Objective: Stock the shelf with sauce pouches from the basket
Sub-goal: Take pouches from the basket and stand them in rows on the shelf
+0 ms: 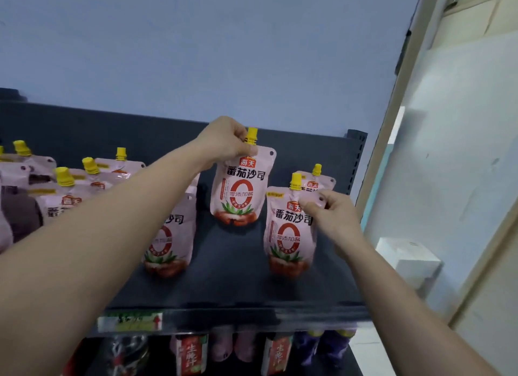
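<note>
Pink sauce pouches with yellow caps stand on a dark shelf (224,280). My left hand (224,140) pinches the top left corner of one pouch (241,190), holding it upright over the back middle of the shelf. My right hand (328,213) pinches the top right corner of a second pouch (286,235), which stands at the front right. Another pouch (315,183) stands behind that one. A further pouch (168,241) stands left of centre, partly hidden by my left forearm. Several more pouches (67,196) fill the left part of the shelf. The basket is out of view.
The shelf's front rail carries a green and white price tag (130,321). Below it a lower shelf holds red sauce packs (193,353) and purple pouches (322,345). A pale wall and door frame (398,123) stand to the right, with a white box (412,260) beyond the shelf end.
</note>
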The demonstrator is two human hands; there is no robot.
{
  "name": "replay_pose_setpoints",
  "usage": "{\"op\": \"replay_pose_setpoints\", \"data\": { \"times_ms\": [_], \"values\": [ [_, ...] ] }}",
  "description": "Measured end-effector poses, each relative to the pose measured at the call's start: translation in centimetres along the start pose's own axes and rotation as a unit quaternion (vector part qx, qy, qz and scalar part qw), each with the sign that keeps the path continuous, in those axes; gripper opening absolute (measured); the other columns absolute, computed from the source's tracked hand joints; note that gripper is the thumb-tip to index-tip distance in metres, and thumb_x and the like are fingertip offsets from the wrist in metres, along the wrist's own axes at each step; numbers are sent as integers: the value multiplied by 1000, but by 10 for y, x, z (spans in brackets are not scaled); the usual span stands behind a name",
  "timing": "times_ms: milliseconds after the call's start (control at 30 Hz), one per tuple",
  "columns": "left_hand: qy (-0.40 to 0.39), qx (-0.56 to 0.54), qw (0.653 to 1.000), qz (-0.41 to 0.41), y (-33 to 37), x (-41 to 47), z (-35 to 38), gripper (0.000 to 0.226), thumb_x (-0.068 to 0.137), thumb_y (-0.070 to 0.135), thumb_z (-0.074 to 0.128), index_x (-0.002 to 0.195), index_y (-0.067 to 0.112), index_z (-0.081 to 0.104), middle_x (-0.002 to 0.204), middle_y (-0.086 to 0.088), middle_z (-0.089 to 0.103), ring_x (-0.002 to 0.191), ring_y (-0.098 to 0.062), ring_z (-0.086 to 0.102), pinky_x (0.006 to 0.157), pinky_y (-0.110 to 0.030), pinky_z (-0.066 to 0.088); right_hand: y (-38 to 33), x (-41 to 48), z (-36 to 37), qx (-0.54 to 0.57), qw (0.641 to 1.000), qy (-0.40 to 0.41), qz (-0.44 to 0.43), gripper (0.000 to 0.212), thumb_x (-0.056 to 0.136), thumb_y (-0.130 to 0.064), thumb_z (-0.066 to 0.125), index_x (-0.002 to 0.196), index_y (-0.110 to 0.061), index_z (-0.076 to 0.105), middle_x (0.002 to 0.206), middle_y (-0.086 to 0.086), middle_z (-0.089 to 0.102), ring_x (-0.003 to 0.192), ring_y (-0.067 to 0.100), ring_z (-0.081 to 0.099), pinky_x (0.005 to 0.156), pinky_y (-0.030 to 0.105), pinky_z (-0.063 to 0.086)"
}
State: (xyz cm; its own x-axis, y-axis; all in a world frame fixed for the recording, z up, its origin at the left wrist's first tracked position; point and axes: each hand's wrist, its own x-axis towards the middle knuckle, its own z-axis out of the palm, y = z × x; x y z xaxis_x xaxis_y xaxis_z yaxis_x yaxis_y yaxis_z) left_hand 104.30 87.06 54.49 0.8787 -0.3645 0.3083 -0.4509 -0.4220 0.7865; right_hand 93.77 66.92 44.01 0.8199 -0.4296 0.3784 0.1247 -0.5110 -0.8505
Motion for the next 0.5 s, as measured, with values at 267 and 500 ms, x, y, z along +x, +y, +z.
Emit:
{"op": "replay_pose_setpoints", "data": {
  "times_ms": [267,500],
  "values": [
    [17,90,994,-60,-26,35,32,15,81,18,74,84,7,65,90,-10,73,89,-24,69,84,-41,56,15,16,8,35,995,-87,-46,21,89,-16,67,76,1,65,85,21,72,83,32,70,74,53,58],
    [-11,134,987,-87,-49,53,50,15,80,20,75,80,8,65,88,-10,71,87,-25,68,78,-37,54,22,23,26,69,988,-113,-77,22,88,-12,67,68,-3,66,74,5,73,74,18,70,68,38,59]
  ]
}}
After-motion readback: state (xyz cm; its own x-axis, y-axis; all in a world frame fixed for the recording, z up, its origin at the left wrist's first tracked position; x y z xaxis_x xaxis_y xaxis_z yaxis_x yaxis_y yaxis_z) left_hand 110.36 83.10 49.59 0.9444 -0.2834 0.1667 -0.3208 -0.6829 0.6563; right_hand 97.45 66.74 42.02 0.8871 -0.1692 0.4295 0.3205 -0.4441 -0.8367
